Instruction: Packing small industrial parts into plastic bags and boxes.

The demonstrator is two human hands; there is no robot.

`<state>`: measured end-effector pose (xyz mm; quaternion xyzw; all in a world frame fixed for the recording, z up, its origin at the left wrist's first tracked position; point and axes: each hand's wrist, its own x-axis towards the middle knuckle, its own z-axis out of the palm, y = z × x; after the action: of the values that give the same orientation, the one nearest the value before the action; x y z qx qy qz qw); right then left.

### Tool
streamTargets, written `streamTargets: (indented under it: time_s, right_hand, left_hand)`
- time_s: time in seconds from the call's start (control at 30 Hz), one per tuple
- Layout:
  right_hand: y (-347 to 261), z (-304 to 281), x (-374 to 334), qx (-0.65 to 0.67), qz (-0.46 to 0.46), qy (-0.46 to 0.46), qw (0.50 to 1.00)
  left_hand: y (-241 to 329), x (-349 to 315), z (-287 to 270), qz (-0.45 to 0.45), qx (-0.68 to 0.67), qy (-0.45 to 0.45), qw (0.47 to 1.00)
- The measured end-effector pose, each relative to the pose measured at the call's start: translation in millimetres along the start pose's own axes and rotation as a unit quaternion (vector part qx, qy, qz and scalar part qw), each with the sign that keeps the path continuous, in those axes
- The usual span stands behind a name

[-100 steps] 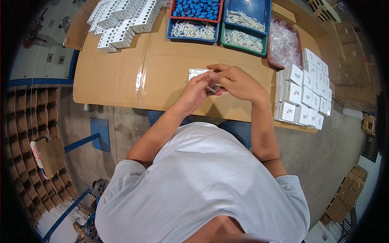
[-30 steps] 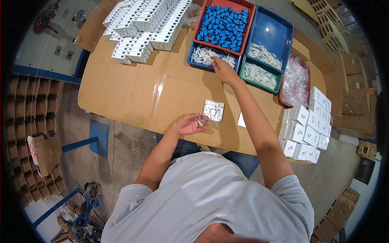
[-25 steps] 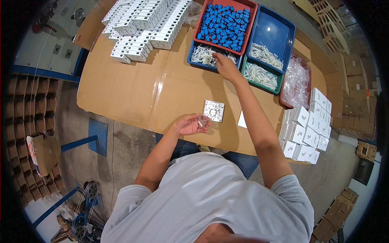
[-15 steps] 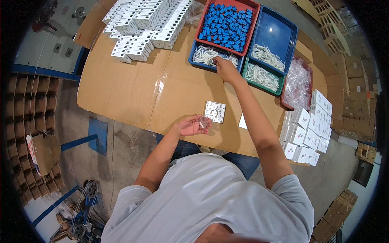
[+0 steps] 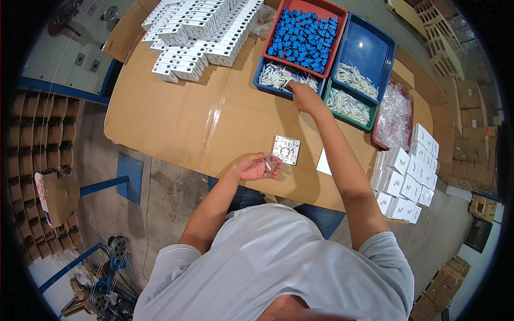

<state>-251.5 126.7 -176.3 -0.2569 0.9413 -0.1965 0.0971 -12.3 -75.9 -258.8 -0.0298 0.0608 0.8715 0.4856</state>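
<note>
My left hand [image 5: 256, 167] is turned palm up near the table's front edge. Its fingers curl round a small clear plastic bag [image 5: 271, 162] with a white piece inside. Just beyond it lies a square white plate [image 5: 286, 150] with a moulded frame, flat on the cardboard. My right hand [image 5: 303, 97] reaches over the front rim of a blue tray [image 5: 276, 93] full of small white plastic pieces [image 5: 275, 75]. Its thumb and fingers are pinched together among those pieces; what is between the fingertips is too small to make out.
A red tray of blue parts [image 5: 303, 40] overlaps the back of the blue tray. To its right are another blue tray [image 5: 364, 43], a green tray [image 5: 348, 106] and a tray of clear bags [image 5: 392, 115]. White boxes are stacked at back left [image 5: 203, 37] and right [image 5: 407, 174].
My right hand has dipped slightly deeper into the white pieces, its fingertips closing together. My left hand stays put with the clear bag. The whole view has shifted a little.
</note>
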Motion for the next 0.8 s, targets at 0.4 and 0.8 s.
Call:
streamTargets:
  time_s: [0.4,0.8]
  right_hand:
    - [19.7,-10.3,10.9,0.133,-0.001,-0.072,0.989]
    - [20.1,-9.2,12.0,0.093,0.0,-0.078,0.993]
  left_hand:
    - [-0.9,-0.5,2.0,0.005,0.016,0.006,1.0]
    - [0.8,0.7,4.5,0.001,0.007,0.002,1.0]
